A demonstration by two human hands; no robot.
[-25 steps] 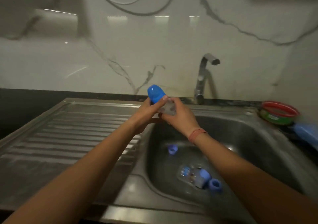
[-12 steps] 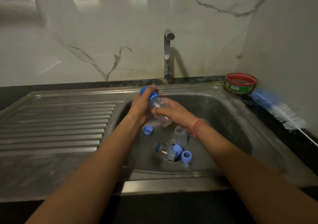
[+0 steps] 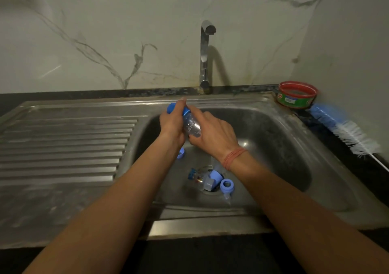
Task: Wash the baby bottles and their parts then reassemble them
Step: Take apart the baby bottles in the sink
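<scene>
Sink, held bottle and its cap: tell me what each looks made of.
Sink: stainless steel by the look, brushed and dull grey, with soft glints and pressed ridges on the drainboard.
Bottle, held in both hands: clear plastic most likely, see-through with droplets or bubbles showing; glass cannot be ruled out.
Cap: opaque blue plastic, smooth, with a slight sheen.

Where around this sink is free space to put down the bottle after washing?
The ribbed draining board, left of the basin, lies bare from the back rim to the front edge. The basin's right slope, below the red tub, is also free. Crowded: the drain, with a bottle and blue parts, and the right counter, taken by the brush.
</scene>
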